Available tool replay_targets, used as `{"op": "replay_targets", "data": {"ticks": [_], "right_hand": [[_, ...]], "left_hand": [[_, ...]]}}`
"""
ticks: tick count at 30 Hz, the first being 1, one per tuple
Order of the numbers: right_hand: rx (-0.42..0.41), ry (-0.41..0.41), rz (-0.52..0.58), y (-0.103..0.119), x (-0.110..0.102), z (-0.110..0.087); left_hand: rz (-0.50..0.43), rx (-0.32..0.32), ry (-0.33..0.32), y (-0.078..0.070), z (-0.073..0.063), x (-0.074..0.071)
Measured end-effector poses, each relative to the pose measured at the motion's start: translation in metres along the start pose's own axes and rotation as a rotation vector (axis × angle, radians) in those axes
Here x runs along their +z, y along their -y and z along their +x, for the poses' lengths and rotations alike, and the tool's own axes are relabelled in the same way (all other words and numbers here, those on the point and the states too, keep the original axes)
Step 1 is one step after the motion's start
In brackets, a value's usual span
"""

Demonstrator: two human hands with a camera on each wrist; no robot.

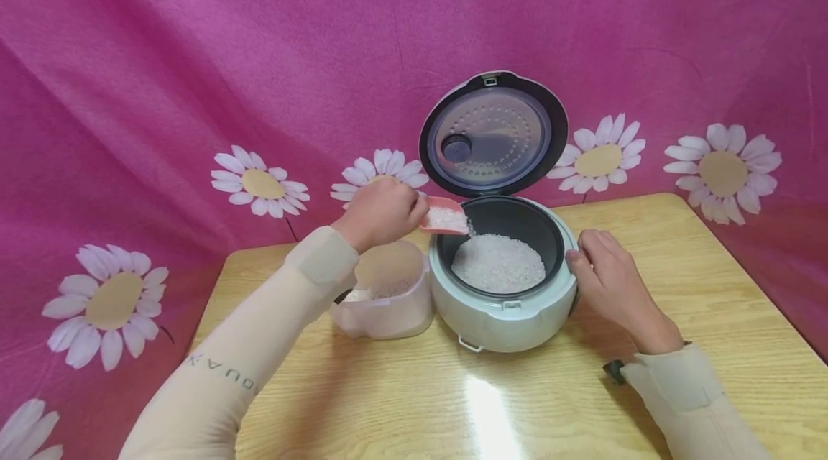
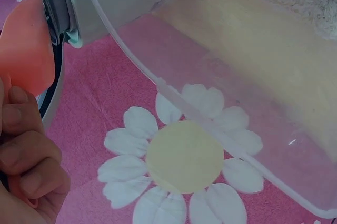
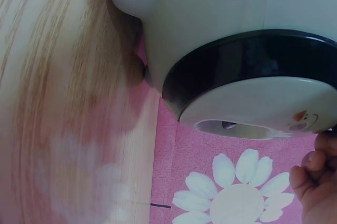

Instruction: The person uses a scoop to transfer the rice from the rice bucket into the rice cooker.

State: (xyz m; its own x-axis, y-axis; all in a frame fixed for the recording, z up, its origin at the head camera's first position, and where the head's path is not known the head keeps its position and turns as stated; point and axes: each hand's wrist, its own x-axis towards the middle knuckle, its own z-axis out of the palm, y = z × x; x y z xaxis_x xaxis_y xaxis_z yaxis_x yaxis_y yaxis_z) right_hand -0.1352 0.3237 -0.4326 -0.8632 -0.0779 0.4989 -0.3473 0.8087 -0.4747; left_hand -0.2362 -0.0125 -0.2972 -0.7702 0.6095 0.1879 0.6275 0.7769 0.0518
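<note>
My left hand (image 1: 386, 212) grips the handle of a pink-orange scoop (image 2: 31, 50) above the left edge of the rice cooker (image 1: 501, 327). Rice (image 1: 446, 219) lies in the tilted scoop, and grains fall from its lip into the dark inner pot (image 1: 546, 226). A heap of white rice (image 1: 501, 266) covers the pot's bottom. On the cooker's right side, my right hand (image 1: 611, 284) holds the rim, thumb near the top edge; its curled fingers (image 3: 310, 169) show at the cooker's side in the right wrist view. The cooker's lid (image 1: 498, 133) stands raised.
Left of the cooker, close against it, stands a translucent plastic container (image 1: 388, 320) with rice inside, partly hidden by my left forearm. Both stand on a wooden table (image 1: 362, 402). Behind it hangs a magenta cloth (image 1: 323, 50) with daisies.
</note>
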Motion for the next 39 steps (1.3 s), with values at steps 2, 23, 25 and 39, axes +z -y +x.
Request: {"op": "replay_targets", "data": {"ticks": [2, 23, 25, 39], "right_hand": [[0.000, -0.001, 0.001, 0.000, 0.000, 0.000], [0.004, -0.001, 0.001, 0.001, 0.000, 0.000], [0.006, 0.001, 0.000, 0.001, 0.000, 0.000], [0.010, 0.004, -0.001, 0.001, 0.000, 0.000]], "left_hand": [[0.018, 0.002, -0.003, -0.002, 0.001, 0.000], [0.251, 0.035, -0.113, -0.028, 0.016, 0.004], [0.289, 0.062, -0.123, -0.030, 0.016, 0.005], [0.397, 0.141, -0.177, -0.036, 0.017, 0.007]]}}
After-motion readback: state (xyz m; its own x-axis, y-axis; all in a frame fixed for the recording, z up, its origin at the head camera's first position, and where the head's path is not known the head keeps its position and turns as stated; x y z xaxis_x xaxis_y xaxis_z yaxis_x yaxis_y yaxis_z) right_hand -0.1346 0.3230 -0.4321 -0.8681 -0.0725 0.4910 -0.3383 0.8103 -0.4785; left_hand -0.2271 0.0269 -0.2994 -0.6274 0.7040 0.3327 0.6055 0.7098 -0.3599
